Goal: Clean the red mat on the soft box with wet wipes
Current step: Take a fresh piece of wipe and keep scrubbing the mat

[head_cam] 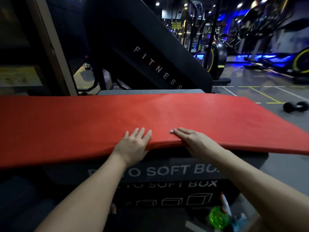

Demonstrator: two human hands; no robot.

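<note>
The slanted black machine panel carries "FITNESS" in spaced white letters. On the soft box, the grey upper layer reads "SOFT BO", the rest hidden. The black lower layer reads "SOFT BOX" above box outline drawings.

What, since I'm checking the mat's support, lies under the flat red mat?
A grey soft box lettered SOFT BOX, stacked on a darker box. The red mat overhangs it sideways and covers most of its top, so that surface cannot be seen.
</note>
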